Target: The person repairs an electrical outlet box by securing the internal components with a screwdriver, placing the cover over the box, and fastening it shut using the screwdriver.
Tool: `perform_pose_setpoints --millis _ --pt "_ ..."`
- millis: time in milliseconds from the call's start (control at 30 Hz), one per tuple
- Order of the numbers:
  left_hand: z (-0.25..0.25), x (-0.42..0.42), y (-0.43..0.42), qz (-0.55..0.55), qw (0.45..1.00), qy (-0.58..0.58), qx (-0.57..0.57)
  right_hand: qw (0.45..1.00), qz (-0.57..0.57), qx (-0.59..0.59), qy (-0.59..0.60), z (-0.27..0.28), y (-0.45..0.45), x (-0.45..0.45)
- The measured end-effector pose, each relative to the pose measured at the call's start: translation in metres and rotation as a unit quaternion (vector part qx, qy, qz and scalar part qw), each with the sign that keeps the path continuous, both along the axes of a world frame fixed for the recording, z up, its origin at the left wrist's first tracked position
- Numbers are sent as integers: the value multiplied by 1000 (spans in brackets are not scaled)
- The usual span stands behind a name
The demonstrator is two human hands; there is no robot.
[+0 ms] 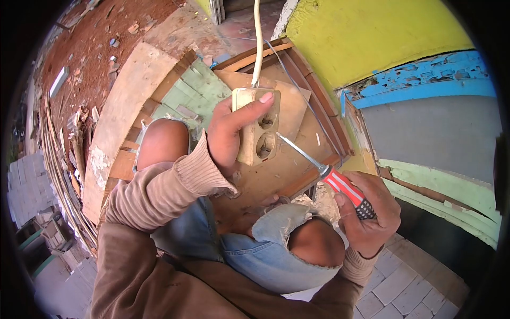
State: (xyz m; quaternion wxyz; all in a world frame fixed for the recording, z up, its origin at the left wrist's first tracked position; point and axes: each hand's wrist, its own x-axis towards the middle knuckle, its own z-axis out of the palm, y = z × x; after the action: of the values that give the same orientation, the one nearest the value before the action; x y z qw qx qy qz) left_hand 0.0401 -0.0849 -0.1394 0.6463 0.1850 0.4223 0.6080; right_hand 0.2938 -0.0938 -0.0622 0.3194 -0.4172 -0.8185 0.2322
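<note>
A dirty cream socket block [247, 143] with round outlets is gripped in my left hand [228, 125], the thumb lying across its upper face. From its top end a thick white cable [258, 42] runs upward. My right hand [372, 212] is closed round the handle of a screwdriver [340, 183], which is red and white with a dark starred end. The metal shaft points up and left, its tip beside the block's right edge near the outlets; whether tip and block touch I cannot tell.
Under the block lies a wooden panel [297, 138] with raised brown edges. A thin grey wire [289, 74] crosses it. My knees in torn jeans [271, 266] are bent below. A yellow wall [382, 37] stands at right; red soil [127, 21] with debris lies at upper left.
</note>
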Motion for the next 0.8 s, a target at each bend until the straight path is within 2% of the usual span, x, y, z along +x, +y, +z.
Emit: perform_pose_setpoints --millis 67,133,167,200,267,333,400,433,500,533,600,667,733,800 --pt "2 1 0 0 1000 -6 0 999 -23 -12 27 -2 -1 3" --pt "4 -1 1 0 1000 -9 0 973 -58 -160 158 -15 -3 11" --pt "4 -3 1 -12 999 33 0 949 -50 -221 220 -23 -2 12" --pt "3 -3 2 -24 997 73 0 948 -55 -221 222 -36 2 10" --pt "-4 -2 4 -14 997 75 -24 869 -4 -349 351 -71 12 0" --pt "-6 -2 5 -5 995 84 -47 787 71 -464 399 -111 21 -16" --pt "-5 0 2 -32 991 101 -78 658 58 -553 509 -154 21 -39" --pt "-5 2 1 -38 990 105 -81 654 55 -551 515 -157 19 -52" --pt "-4 7 1 -17 994 96 -50 538 15 -604 588 -158 17 -76" --pt "-6 10 0 -22 994 99 -52 535 11 -602 593 -155 17 -84" --pt "-9 17 -1 9 966 258 -14 560 -21 -610 560 -148 19 -93" --pt "-9 22 0 6 960 280 -11 555 -16 -619 555 -150 20 -93" --pt "-24 20 1 16 906 422 13 557 15 -635 536 -156 19 -96" --pt "-32 21 0 11 892 451 6 555 16 -637 534 -163 18 -98"
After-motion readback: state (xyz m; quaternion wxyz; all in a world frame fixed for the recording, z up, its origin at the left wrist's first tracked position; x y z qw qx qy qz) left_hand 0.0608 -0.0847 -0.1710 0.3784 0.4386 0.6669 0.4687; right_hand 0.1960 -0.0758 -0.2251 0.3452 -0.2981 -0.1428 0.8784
